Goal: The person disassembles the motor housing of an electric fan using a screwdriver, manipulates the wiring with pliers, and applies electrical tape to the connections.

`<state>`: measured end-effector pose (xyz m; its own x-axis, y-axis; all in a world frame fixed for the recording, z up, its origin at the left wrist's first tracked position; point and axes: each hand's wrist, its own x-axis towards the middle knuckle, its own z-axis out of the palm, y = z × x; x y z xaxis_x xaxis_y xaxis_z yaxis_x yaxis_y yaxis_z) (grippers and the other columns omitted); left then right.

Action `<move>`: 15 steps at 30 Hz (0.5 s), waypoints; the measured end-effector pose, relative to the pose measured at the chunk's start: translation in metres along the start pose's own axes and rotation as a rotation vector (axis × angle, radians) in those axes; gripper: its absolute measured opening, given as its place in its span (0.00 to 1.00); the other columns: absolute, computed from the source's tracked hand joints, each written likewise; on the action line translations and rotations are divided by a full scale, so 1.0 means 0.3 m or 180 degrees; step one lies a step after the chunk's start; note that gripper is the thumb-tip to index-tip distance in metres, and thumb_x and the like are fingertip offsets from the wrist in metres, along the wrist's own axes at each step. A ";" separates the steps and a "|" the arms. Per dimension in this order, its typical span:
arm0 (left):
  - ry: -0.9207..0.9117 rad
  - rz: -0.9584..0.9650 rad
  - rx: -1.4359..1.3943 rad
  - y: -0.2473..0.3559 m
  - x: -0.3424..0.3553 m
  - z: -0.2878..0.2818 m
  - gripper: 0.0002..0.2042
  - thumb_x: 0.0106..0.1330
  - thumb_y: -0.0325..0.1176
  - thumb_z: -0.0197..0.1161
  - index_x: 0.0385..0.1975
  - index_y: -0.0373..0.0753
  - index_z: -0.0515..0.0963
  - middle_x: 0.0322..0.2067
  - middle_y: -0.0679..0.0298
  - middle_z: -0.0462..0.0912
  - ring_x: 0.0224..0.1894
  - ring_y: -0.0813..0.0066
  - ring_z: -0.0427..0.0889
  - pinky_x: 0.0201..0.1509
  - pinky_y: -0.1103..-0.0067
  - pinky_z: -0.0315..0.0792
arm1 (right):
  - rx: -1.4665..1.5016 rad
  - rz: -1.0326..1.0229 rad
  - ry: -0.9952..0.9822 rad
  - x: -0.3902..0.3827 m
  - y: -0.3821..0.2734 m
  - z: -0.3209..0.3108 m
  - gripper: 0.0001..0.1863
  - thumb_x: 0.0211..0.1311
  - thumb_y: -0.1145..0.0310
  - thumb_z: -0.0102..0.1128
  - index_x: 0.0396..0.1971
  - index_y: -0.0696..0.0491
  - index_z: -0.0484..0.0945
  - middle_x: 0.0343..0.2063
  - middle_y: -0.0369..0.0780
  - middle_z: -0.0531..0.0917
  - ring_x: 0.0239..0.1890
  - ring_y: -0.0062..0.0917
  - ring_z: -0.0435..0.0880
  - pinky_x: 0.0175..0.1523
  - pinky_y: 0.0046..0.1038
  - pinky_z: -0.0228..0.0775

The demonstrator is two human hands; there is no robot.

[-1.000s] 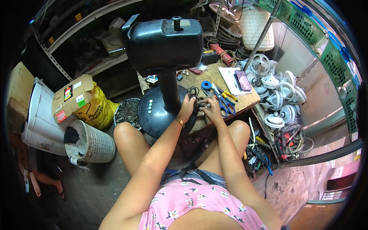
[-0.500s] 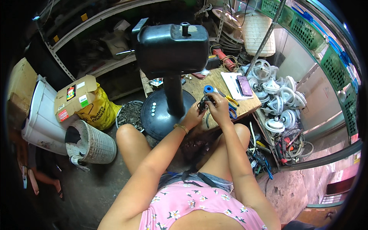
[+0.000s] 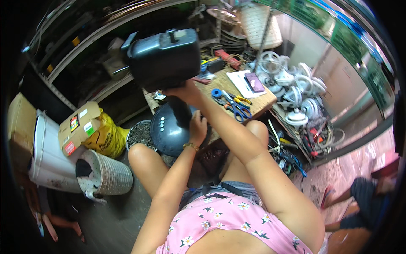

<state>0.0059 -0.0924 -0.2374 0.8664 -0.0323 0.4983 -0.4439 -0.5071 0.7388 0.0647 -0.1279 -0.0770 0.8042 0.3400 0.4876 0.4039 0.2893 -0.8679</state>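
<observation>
A black electric fan body without blades stands in front of me, with a boxy motor housing, a short post and a round base with a row of pale buttons. My right hand reaches across the top of the post, just under the housing, its fingers closed round it and partly hidden. Lower down, my left hand is beside the post above the base. Its fingers are curled in, and whatever they hold is hidden.
On the wooden bench lie blue scissors, yellow-handled pliers, blue tape and a phone. White plastic parts pile at right. A perforated bin and yellow bag stand left. People's legs show at both sides.
My hands have parted from the small black piece they held together over the bench edge. My right hand has moved left to the post; my left hand has dropped beside it. The view has shifted.
</observation>
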 end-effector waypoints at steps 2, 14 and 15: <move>0.0121 0.0286 -0.0351 0.067 0.005 -0.021 0.09 0.64 0.26 0.54 0.42 0.31 0.71 0.39 0.45 0.76 0.42 0.42 0.76 0.43 0.59 0.69 | 0.0110 -0.0559 0.0447 -0.008 -0.045 0.015 0.39 0.34 0.70 0.82 0.53 0.58 0.74 0.49 0.41 0.81 0.54 0.27 0.77 0.61 0.31 0.67; -0.1365 0.2528 -0.1251 0.896 -0.085 0.003 0.37 0.55 0.23 0.67 0.67 0.36 0.60 0.65 0.48 0.63 0.69 0.54 0.62 0.72 0.64 0.57 | -0.0994 -0.0630 0.1786 -0.379 -1.112 -0.334 0.23 0.60 0.71 0.62 0.55 0.58 0.71 0.41 0.47 0.83 0.39 0.37 0.85 0.52 0.36 0.77; -0.1656 0.2830 -0.1400 0.939 -0.130 0.007 0.36 0.56 0.25 0.67 0.67 0.37 0.61 0.65 0.49 0.64 0.68 0.54 0.63 0.71 0.63 0.58 | -0.1387 -0.0538 0.1606 -0.478 -1.173 -0.386 0.24 0.61 0.71 0.61 0.57 0.54 0.70 0.42 0.46 0.84 0.41 0.37 0.85 0.53 0.38 0.77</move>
<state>-0.1526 -0.2359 -0.0497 0.1455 -0.6399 0.7545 -0.9057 0.2208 0.3619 -0.1422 -0.3821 0.1475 0.7768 -0.1670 0.6073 0.5952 -0.1205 -0.7945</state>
